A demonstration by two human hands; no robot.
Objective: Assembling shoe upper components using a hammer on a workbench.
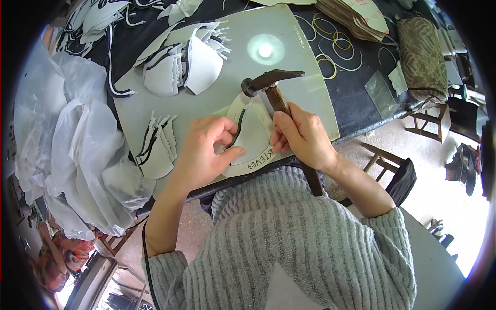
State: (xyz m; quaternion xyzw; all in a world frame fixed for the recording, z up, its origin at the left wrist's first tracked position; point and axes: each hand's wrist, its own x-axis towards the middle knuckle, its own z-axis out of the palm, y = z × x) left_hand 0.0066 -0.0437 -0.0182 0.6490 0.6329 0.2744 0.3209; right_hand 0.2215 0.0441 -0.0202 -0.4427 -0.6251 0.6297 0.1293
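Observation:
My right hand (307, 134) grips a hammer (273, 78) by its wooden handle, the dark metal head raised over the work and the handle end pointing down toward my lap. Below it, a white cut piece (254, 132) with black edging along its left side lies on a larger pale curved template (258, 164) with handwriting on its rim. My left hand (204, 147) is curled at the piece's left edge, thumb and fingertips closing on the black edging. The right fingertips rest by the piece's right edge; what lies under them is hidden.
A pale board (310, 93) covers the table front. Stacked white pieces (204, 64) lie at its far left, a smaller bundle (157, 150) nearer. Plastic bags (82, 139) hang at left. Coiled cords (336, 46), brown cut sheets (351, 18) and a patterned roll (421, 57) are at right.

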